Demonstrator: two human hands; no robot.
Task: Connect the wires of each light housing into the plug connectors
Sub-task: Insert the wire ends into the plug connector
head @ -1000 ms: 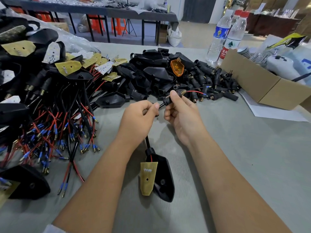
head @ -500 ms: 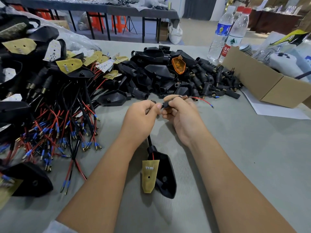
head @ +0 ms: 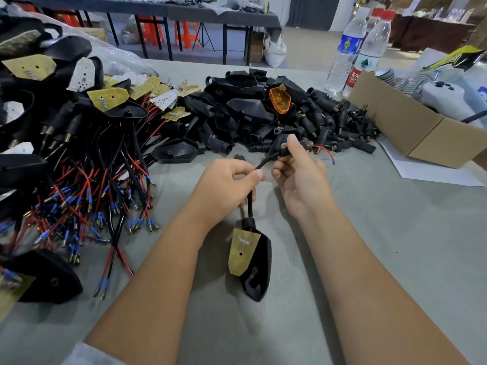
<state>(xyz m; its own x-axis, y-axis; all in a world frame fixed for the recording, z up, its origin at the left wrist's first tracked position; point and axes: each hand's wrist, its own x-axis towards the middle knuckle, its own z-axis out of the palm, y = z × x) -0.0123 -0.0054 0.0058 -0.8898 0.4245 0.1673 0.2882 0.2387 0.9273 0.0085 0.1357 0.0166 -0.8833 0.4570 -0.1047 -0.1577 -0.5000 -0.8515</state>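
Black sleeved cable at centre frame is pinched by the left hand, steadying it; the right hand grips the plug connector, red wire emerging; the light housing hangs below.

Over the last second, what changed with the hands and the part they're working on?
The right hand pulled the plug connector up and away from the left hand, so more black cable shows between them, and the red wire pokes out past the connector. Unchanged: both hands keep their grip, the light housing hangs below the left hand, and the piles, bottles and cardboard box sit as before.
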